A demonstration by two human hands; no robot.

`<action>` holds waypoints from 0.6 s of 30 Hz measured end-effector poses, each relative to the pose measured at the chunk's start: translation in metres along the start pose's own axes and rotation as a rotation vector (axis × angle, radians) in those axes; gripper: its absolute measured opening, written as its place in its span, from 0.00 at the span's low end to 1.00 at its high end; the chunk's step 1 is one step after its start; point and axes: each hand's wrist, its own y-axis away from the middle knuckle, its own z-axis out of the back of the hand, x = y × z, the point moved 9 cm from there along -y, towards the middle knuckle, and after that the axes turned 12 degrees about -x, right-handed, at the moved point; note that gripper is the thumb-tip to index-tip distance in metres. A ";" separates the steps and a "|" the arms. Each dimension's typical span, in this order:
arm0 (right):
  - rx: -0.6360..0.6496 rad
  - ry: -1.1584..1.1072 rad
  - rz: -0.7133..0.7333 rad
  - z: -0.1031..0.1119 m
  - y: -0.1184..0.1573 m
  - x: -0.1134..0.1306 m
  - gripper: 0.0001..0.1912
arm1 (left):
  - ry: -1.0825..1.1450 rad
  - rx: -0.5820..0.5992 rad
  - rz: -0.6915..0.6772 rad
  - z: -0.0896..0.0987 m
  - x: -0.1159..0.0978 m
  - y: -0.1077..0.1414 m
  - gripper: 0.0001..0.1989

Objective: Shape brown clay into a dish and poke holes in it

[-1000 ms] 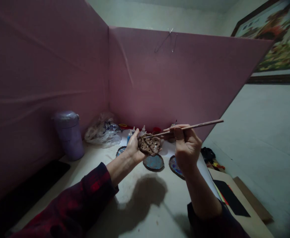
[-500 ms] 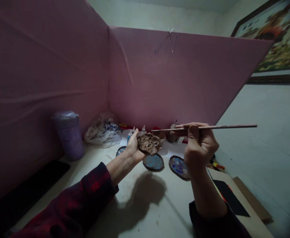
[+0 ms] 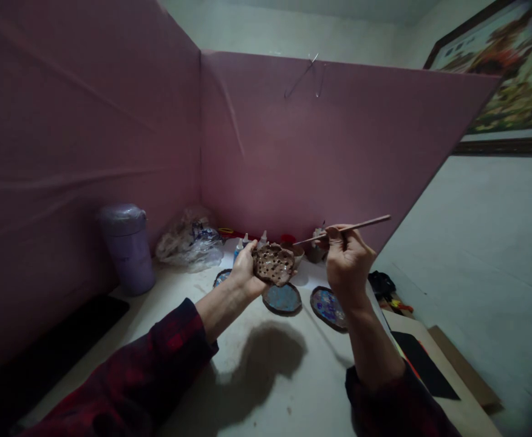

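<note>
A brown clay piece (image 3: 274, 265), uneven at its rim and dotted with many small holes, is held up in my left hand (image 3: 246, 270). My right hand (image 3: 348, 258) grips a thin paintbrush (image 3: 361, 224) between thumb and fingers. The brush slants down to the left, its tip close to the upper right edge of the clay piece; I cannot tell whether they touch. Below the clay piece lies a dark-rimmed dish with a blue-grey inside (image 3: 282, 300). Beneath my right wrist is another dish, spotted with blue and purple paint (image 3: 328, 308).
Several small nozzle bottles (image 3: 238, 247) and a cup (image 3: 298, 256) stand behind my hands. A crumpled plastic bag (image 3: 188, 241) and a purple tumbler (image 3: 128, 252) are at the left. Pink panels (image 3: 330, 145) enclose the back and left. Cardboard (image 3: 466, 364) lies at the right.
My right hand has moved slightly left and up with the paintbrush, which now tilts more steeply and points more away from me. My left hand and the clay piece have barely moved.
</note>
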 end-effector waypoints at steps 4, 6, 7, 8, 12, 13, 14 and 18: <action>0.039 0.053 0.026 -0.008 0.002 -0.005 0.13 | -0.006 0.028 0.018 0.001 0.001 -0.003 0.21; 0.052 0.059 0.022 -0.011 0.004 -0.008 0.14 | -0.012 0.036 0.027 0.002 0.001 -0.005 0.22; 0.057 0.057 0.020 -0.013 0.005 -0.010 0.14 | -0.015 0.035 0.026 0.002 0.001 -0.006 0.23; 0.062 0.052 0.017 -0.014 0.006 -0.012 0.14 | -0.018 0.033 0.023 0.003 0.001 -0.006 0.23; 0.082 0.039 -0.010 -0.021 0.009 -0.022 0.15 | -0.016 0.056 0.023 0.001 0.001 -0.006 0.23; 0.092 0.037 -0.022 -0.023 0.010 -0.026 0.15 | -0.013 0.064 0.028 0.001 0.002 -0.006 0.23; 0.104 0.032 -0.037 -0.026 0.012 -0.030 0.15 | -0.010 0.068 0.035 0.000 0.002 -0.006 0.23; 0.196 -0.042 -0.126 -0.044 0.022 -0.052 0.18 | -0.015 0.056 0.035 0.001 0.002 -0.005 0.23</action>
